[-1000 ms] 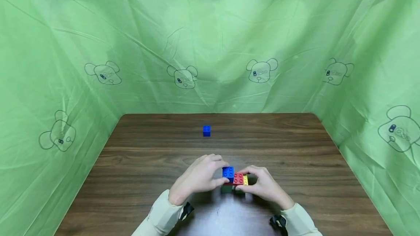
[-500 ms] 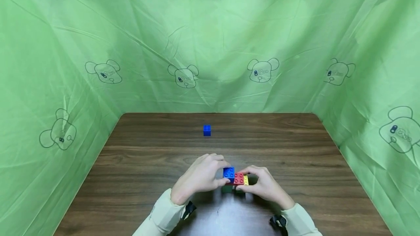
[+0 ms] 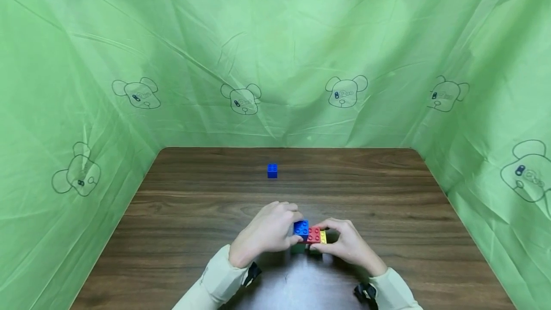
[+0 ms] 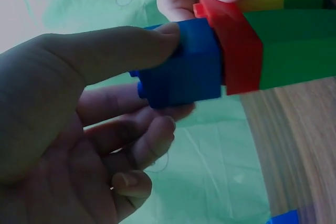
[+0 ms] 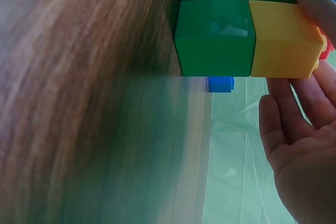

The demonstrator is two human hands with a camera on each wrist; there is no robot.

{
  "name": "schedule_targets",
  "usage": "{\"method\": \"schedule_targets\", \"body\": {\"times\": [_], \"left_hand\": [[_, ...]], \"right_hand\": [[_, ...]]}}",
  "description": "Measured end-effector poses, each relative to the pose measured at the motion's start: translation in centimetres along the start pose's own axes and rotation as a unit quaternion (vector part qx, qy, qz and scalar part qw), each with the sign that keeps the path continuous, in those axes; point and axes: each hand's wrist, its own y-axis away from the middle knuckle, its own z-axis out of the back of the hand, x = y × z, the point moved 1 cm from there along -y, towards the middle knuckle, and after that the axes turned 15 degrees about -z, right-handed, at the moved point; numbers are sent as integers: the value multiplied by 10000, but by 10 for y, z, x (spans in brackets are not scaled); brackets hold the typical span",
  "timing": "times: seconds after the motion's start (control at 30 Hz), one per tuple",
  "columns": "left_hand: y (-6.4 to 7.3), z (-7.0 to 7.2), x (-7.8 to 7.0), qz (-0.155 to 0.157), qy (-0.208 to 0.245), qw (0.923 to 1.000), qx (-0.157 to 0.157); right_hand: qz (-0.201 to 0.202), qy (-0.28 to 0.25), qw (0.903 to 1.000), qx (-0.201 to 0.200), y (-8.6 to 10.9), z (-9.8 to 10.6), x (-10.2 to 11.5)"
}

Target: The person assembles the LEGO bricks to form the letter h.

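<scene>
My left hand (image 3: 269, 228) pinches a blue brick (image 4: 184, 69) between thumb and fingertips. That brick stands on the left part of a red brick (image 3: 314, 234), with a thin dark line between the two in the left wrist view. The right hand (image 3: 348, 243) grips the red brick from the other side, its thumb in front and fingers behind. Green bricks (image 5: 215, 38) bear the structure on the table. A yellow brick (image 5: 286, 38) sits on one green brick, beside the red one. Studs under the left thumb are partly hidden.
Another blue brick (image 3: 272, 171) lies alone near the back of the wooden table (image 3: 193, 195). Green cloth (image 3: 284, 123) with drawn bear heads hangs around the back and sides. Dark straps (image 3: 365, 292) show at the cuffs.
My left hand and wrist have shifted slightly to the right, still pinching the blue brick on the red one. The right hand keeps its grip almost unmoved.
</scene>
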Motion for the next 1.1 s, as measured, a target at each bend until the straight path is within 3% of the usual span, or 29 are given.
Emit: {"method": "schedule_targets", "body": {"times": [0.27,0.6,1.1], "left_hand": [[-8,0,-6,50,-188,9997,175],[-6,-8,-1,210,382,9989,196],[-5,-11,6,-111,265,9988,387]], "right_hand": [[139,28,9999,-27,0,4,2],[103,95,9999,-74,-2,-4,-4],[-31,34,10000,70,0,0,0]]}}
